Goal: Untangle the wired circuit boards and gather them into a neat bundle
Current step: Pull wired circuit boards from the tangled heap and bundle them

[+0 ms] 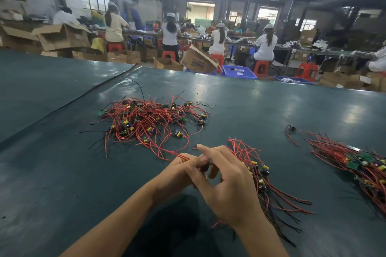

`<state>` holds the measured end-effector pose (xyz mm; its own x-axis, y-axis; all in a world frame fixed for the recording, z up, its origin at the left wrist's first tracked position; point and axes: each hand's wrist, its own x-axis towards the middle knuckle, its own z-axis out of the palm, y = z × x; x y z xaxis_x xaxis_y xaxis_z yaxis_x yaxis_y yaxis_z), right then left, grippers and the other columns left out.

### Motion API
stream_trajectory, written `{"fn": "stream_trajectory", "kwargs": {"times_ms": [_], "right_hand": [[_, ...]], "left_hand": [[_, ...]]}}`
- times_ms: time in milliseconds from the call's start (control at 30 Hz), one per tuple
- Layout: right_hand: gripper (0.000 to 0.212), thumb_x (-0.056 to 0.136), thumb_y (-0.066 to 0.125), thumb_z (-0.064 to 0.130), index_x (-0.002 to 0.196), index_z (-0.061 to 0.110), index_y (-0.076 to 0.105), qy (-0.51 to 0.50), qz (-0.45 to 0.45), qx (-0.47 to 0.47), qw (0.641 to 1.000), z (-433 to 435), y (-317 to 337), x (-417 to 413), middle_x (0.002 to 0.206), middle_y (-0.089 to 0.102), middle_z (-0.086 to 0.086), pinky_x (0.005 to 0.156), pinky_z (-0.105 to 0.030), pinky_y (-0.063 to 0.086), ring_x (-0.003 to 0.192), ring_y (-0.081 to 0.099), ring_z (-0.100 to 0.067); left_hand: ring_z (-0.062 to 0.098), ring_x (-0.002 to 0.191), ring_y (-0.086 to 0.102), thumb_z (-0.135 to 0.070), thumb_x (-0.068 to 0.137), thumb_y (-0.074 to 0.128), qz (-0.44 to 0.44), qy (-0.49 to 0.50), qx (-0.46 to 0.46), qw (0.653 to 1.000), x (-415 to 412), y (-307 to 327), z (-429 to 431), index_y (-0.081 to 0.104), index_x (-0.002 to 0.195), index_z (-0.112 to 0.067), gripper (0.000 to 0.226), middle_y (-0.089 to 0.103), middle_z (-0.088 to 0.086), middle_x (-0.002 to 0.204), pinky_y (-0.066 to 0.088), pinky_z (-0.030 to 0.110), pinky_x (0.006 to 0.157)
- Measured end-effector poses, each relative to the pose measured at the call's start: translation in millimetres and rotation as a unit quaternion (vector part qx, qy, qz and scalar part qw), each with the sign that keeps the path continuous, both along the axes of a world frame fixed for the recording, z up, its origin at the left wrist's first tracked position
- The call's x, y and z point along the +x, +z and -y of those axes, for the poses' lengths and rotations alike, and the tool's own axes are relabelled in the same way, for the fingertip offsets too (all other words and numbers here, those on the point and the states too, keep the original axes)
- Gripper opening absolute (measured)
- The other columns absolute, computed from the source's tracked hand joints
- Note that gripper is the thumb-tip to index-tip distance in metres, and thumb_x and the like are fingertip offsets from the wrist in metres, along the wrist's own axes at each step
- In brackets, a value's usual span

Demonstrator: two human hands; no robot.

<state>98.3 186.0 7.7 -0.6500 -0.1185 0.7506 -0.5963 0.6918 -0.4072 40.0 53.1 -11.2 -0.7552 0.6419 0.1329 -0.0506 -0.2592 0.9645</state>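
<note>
The job looks roughly half done. A tangle (154, 119) of red-wired boards lies unsorted on the bench (261, 98), beyond the hands. A combed-out pile (359, 165) lies well apart at the right edge, with one stray board (291, 128) near it.

The left hand (179, 170) pinches a red wire (167, 150) that runs back to the tangle. The right hand (227, 190) grips a half-built bundle (269, 185), forefinger raised, with wires fanning out past it to the right. I judge that most of the tangle is left to pull apart and add.

The bench has a dark green, glossy cover with a seam across it. Beyond it is a dim workshop where workers (265, 43) sit on red stools (261, 68) among cardboard boxes (197, 61) and blue crates (239, 72).
</note>
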Motion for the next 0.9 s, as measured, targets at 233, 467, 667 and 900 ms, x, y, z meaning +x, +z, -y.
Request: {"fn": "stream_trajectory", "kwargs": {"times_ms": [233, 467, 667, 900], "right_hand": [[0.033, 0.080, 0.075, 0.017, 0.113, 0.010, 0.074, -0.027, 0.005, 0.014, 1.000, -16.0, -0.9, -5.4, 0.097, 0.067, 0.005, 0.069, -0.014, 0.046, 0.070, 0.045, 0.014], [0.018, 0.083, 0.078, 0.017, 0.100, 0.012, 0.077, -0.177, 0.031, -0.088, 0.980, -34.6, 2.3, -10.7, 0.088, 0.072, 0.002, 0.069, -0.038, 0.056, 0.072, 0.067, -0.019], [0.023, 0.089, 0.067, 0.039, 0.109, 0.027, 0.070, -0.326, 0.219, -0.078, 0.916, -54.5, -1.0, -12.3, 0.095, 0.073, 0.009, 0.070, -0.032, 0.044, 0.093, 0.065, -0.027], [0.045, 0.094, 0.060, 0.038, 0.136, 0.024, 0.056, -0.358, 0.244, -0.013, 0.901, -55.5, -3.6, -12.6, 0.120, 0.067, 0.002, 0.091, -0.038, 0.041, 0.112, 0.056, -0.027]], "left_hand": [[0.012, 0.060, 0.052, -0.067, 0.069, 0.072, 0.044, 0.025, 0.002, 0.999, -7.4, -5.9, -4.6, 0.073, 0.085, -0.020, 0.050, 0.059, 0.001, 0.068, 0.045, 0.022, 0.060], [0.011, 0.053, 0.056, -0.042, 0.084, 0.064, -0.032, 0.188, -0.035, 0.981, -15.6, -6.3, 1.9, 0.072, 0.065, -0.017, 0.032, 0.066, 0.003, 0.063, 0.044, 0.020, 0.055], [0.016, 0.100, 0.057, -0.028, 0.088, 0.066, -0.302, 0.470, -0.379, 0.737, -37.1, -23.0, 38.8, 0.072, 0.094, -0.021, 0.011, 0.065, -0.005, 0.107, 0.045, 0.037, 0.088], [0.024, 0.146, 0.020, -0.056, 0.098, 0.032, -0.230, 0.338, -0.630, 0.660, -55.6, -39.3, 65.9, 0.022, 0.153, -0.027, 0.063, 0.017, 0.001, 0.162, 0.018, 0.047, 0.114]]}}
